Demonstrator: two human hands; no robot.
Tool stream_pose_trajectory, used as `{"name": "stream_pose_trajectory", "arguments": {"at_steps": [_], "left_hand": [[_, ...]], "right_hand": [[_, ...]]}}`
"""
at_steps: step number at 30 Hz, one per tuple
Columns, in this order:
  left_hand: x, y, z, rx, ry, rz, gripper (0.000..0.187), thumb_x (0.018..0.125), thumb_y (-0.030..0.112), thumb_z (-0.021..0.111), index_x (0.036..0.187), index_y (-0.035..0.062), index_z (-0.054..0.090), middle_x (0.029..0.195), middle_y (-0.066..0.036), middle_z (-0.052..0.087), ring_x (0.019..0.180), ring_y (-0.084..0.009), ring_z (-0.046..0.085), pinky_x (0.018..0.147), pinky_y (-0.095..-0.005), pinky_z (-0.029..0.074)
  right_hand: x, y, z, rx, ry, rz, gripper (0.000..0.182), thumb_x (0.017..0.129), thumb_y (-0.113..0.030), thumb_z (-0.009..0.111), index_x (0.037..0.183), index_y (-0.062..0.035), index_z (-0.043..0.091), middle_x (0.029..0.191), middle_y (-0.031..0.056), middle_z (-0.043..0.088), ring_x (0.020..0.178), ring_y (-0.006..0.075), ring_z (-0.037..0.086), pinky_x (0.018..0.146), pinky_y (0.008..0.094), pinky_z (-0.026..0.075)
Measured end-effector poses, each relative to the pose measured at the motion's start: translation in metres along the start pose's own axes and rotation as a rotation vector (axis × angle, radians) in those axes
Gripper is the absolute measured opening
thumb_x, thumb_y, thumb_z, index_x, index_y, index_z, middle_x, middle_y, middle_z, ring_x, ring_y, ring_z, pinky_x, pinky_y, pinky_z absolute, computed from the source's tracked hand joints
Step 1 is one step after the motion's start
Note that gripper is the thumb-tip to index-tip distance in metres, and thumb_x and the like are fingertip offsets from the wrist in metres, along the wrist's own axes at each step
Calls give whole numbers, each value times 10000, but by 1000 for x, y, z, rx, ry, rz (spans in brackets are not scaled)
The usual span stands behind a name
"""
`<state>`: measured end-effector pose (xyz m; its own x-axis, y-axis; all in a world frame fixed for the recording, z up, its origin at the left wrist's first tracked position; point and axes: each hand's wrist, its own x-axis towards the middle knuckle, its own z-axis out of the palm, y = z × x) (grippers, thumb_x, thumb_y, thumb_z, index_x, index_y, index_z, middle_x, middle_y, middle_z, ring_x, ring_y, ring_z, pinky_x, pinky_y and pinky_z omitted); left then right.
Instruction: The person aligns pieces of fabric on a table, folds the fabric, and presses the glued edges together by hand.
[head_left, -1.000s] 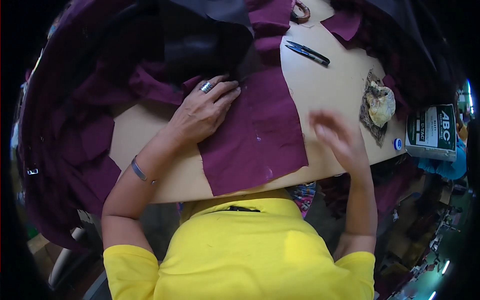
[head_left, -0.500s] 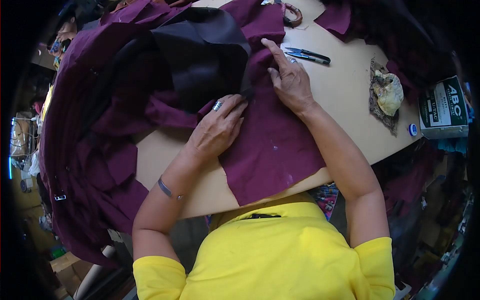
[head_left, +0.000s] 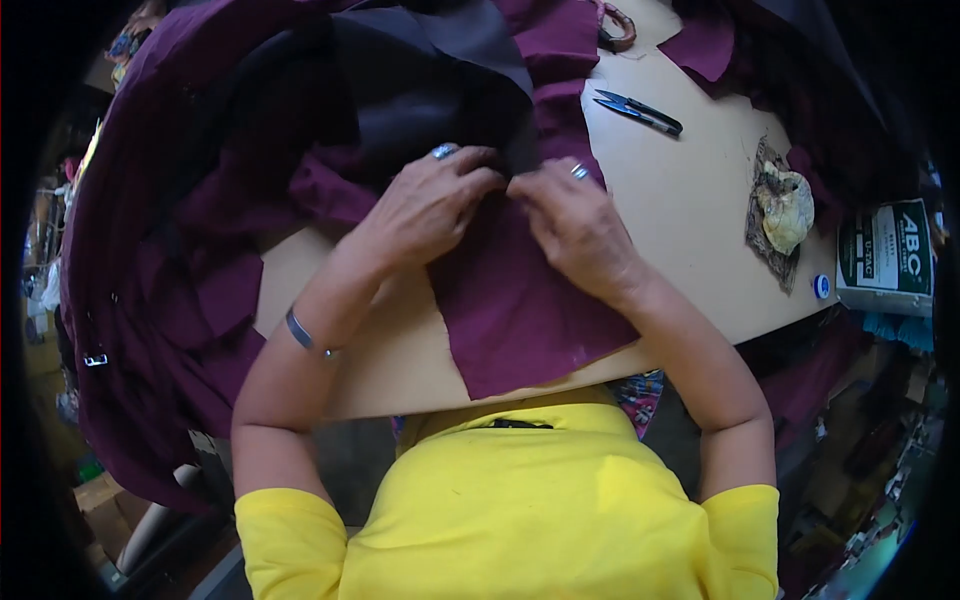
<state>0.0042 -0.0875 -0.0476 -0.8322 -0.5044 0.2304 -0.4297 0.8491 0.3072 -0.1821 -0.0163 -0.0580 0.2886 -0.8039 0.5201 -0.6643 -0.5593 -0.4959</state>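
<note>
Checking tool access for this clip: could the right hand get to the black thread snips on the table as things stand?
Probably yes. The right hand rests on the maroon fabric, and the thread snips lie uncovered on bare table beyond it on its own side, with nothing between them.

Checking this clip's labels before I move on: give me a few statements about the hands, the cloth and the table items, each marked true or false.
1. Both hands meet on the maroon cloth. True: the left hand and right hand touch fingertips at its upper edge.
2. The thread snips are in the right hand. False: they lie alone on the table.
3. The left wrist wears a bracelet. True.
4. The green box stands left of the cloth. False: it is at the table's right edge.
</note>
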Motion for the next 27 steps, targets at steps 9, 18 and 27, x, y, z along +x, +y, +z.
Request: {"name": "stream_pose_trajectory", "arguments": {"at_steps": [9, 18, 27], "left_hand": [[53, -25, 4, 438, 78, -294, 286, 863, 332, 535, 994, 82, 581, 984, -136, 568, 843, -305, 610, 751, -402, 479], [49, -43, 4, 372, 250, -149, 172, 831, 219, 590, 898, 66, 544, 839, -112, 567, 780, -295, 583, 697, -389, 472], [52, -46, 9, 412, 310, -97, 153, 821, 197, 599, 878, 65, 547, 822, -104, 563, 743, -281, 588, 661, -375, 480]], "right_hand": [[-14, 4, 19, -266, -94, -131, 205, 798, -68, 492, 991, -15, 535, 1118, 175, 547, 1024, 293, 530, 850, 376, 434], [-13, 3, 19, -279, -150, -93, 239, 794, -74, 484, 1025, -18, 508, 1188, 178, 511, 1091, 293, 492, 908, 393, 391], [3, 8, 19, -258, -224, -64, 221, 763, -85, 544, 961, 2, 498, 1215, 233, 484, 1042, 328, 502, 852, 407, 421]]}}
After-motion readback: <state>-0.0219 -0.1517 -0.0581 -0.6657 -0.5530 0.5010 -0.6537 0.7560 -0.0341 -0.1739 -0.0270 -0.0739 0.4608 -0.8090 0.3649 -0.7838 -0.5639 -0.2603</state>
